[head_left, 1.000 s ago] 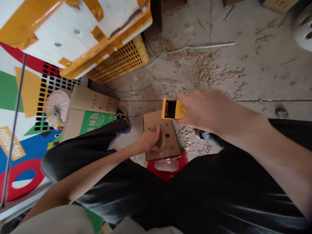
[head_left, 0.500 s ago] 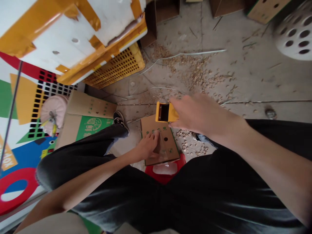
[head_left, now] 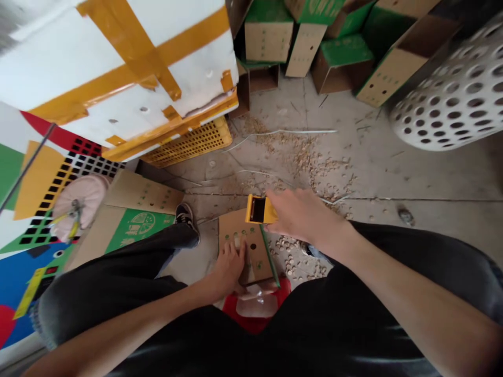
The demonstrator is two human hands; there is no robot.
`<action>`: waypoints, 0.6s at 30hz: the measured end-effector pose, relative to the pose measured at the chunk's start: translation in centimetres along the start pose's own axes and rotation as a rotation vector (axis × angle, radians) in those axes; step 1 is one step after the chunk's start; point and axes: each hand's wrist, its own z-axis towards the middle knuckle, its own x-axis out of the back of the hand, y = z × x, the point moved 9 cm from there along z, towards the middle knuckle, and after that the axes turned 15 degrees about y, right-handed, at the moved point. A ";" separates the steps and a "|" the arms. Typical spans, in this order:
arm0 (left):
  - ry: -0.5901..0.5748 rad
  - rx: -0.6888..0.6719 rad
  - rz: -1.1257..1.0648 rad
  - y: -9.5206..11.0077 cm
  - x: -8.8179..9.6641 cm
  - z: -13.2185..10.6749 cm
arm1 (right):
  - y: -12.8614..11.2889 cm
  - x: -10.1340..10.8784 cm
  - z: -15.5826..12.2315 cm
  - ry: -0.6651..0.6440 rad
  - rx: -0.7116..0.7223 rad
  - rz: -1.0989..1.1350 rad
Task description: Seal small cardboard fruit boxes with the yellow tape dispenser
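A brown cardboard box with small green prints and a dark round hole sits between my knees. My left hand lies on its left part, fingers extended against the surface. A clear, shiny strip shows on the box beside that hand. Just above the box's far end, my right hand grips a yellow tape dispenser with a dark hollow front. Its handle is hidden by my fingers. Below the near end of the box is a red object with a pale, glossy patch, partly covered by my legs.
White foam boxes with orange tape rest on a yellow crate at left. A flat carton and pink round object lie nearby. Small discs litter the floor. Open cartons and a white perforated basket stand beyond.
The view has tilted up, showing more cartons at the back. Both hands appear lower and slightly left in the picture. The right hand still holds the dispenser; the left stays on the box.
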 end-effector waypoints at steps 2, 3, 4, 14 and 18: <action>0.050 0.000 -0.040 -0.7 0.4 0.5 | 0.1 0.0 -0.1 0.002 -0.012 0.010; 0.069 -0.002 -0.069 -1.1 0.7 0.8 | 0.2 0.1 -0.2 0.010 -0.019 0.012; 0.080 -0.008 -0.106 -1.5 0.9 1.1 | 0.2 0.1 -0.2 0.018 -0.026 0.013; -0.084 -0.005 -0.209 -2.7 4.1 3.2 | 1.6 1.9 -0.2 0.003 -0.086 0.024; -0.110 -0.056 -0.218 -1.3 5.4 2.8 | 2.7 3.6 0.3 0.114 -0.118 0.002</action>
